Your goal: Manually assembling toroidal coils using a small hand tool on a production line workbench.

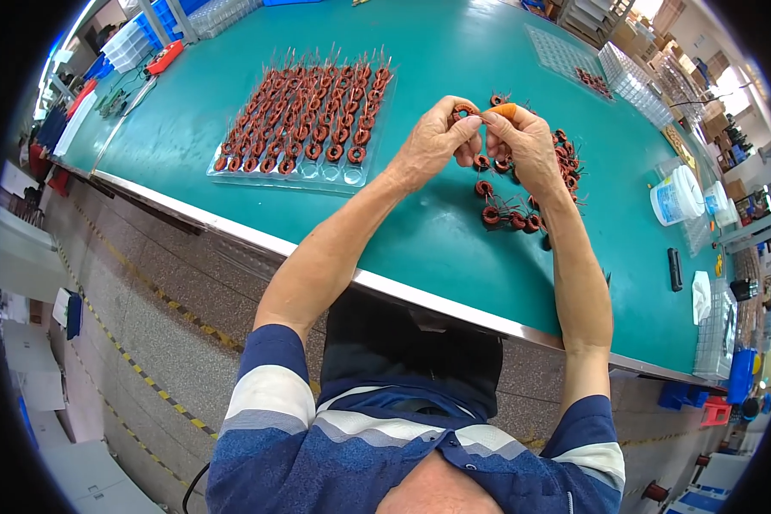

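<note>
My left hand [433, 144] pinches a small toroid coil [463, 110] wound in copper-red wire, above the green table. Close beside it, my right hand [529, 152] has thumb and index finger pressed together at the coil's right side; an orange finger cot [505, 110] covers a fingertip. What lies between those fingertips is too small to make out. Loose coils [491, 215] with wire leads lie scattered below and around my right hand, partly hidden by it. To the left, a clear plastic tray [265, 181] holds rows of similar coils [304, 120], leads pointing up; several front-right pockets are empty.
At the far right sit another clear tray [565, 56] with a few coils, and stacked clear trays [634, 86]. A white tub [678, 197] and a black bar-shaped object [675, 270] rest on the right. The table's metal front edge [454, 310] runs before me.
</note>
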Demonstrator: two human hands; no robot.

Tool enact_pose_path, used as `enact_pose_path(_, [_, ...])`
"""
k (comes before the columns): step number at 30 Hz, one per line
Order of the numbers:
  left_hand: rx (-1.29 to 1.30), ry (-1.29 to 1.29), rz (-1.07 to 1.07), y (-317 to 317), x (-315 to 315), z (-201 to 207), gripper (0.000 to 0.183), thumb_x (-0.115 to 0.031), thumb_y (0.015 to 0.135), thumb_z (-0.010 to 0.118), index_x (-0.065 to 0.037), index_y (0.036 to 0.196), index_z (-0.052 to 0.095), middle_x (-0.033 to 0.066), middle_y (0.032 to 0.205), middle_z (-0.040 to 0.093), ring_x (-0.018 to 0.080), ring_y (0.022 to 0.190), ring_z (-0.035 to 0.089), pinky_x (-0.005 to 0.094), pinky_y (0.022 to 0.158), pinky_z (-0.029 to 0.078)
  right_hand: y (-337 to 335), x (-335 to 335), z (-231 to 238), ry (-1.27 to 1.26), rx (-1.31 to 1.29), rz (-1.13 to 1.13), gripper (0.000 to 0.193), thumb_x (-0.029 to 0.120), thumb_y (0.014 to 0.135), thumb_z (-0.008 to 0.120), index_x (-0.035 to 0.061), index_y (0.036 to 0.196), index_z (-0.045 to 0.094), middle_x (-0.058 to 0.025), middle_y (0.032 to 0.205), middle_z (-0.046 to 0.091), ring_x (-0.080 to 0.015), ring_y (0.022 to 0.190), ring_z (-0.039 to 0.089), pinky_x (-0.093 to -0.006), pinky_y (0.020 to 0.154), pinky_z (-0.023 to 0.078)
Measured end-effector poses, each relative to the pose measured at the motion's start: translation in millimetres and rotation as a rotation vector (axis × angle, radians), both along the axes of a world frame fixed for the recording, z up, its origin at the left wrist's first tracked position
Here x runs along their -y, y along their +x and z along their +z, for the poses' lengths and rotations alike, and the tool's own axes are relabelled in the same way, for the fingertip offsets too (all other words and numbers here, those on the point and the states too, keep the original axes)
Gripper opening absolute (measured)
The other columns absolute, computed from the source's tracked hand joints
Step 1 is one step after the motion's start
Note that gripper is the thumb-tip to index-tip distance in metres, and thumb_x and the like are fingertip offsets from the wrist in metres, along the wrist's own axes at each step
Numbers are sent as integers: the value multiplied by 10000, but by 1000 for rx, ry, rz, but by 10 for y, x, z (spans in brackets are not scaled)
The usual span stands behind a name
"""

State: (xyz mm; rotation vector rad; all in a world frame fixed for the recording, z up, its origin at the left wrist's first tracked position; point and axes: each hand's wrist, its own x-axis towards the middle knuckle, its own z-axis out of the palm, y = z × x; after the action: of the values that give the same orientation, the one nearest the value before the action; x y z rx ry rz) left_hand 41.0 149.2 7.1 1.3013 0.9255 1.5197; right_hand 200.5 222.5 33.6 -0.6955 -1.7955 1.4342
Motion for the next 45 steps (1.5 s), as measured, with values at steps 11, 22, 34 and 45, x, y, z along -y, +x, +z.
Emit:
enact_pose_path(11, [55,53,99,34,-46,-78,171,-172,960,535,-6,995,560,32,721,578,88,593,538,236,532,456,-15,-6,26,202,157,-92,192,204,881,670,13,885,656,-2,636,615,-56,536,566,-201,446,407])
enact_pose_path(22, [121,50,198,-38,-67,-79,162,-189,977,520,-35,1020,501,40,767,580,109,621,552,251,568,462,30,-51,-4,35,187,-195,498,480,916,579,-12,901,651,-32,662,604,-81,533,563,-206,480,437])
enact_pose_path(34, [-332,78,24,-153,-19,32,229,-184,932,585,-2,1059,528,74,809,617,141,724,593,293,680,494,32,-68,-17,-424,-7,86,258,292,897,656,46,825,626,29,636,566,-50,528,515,-181,482,399])
enact_pose_path(45, [-574,101,181,-105,66,52,296,-221,876,688,5,1011,552,45,826,625,111,746,586,267,679,499,-131,183,70,439,287,-310,214,172,823,654,-26,743,638,-32,569,588,-76,525,531,-249,470,401])
